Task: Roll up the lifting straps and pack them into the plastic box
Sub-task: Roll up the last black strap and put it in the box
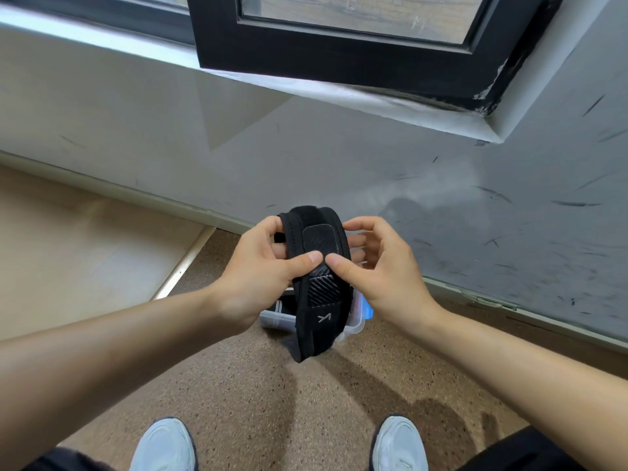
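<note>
Head view: the strap (314, 266) is held in the air directly above the box (353, 326), which stands on the floor and is mostly hidden behind it. The strap is curled into a loose loop; its long axis runs from the far side of the box toward the person, and the free end hangs over the near edge. The left hand (265, 270) grips the left side of the loop, thumb on top. The right hand (373, 266) pinches the right side, thumb on the patch. Both hands are equally near, so I judge that the remaining end must be rolled in, then lowered straight down.
</note>
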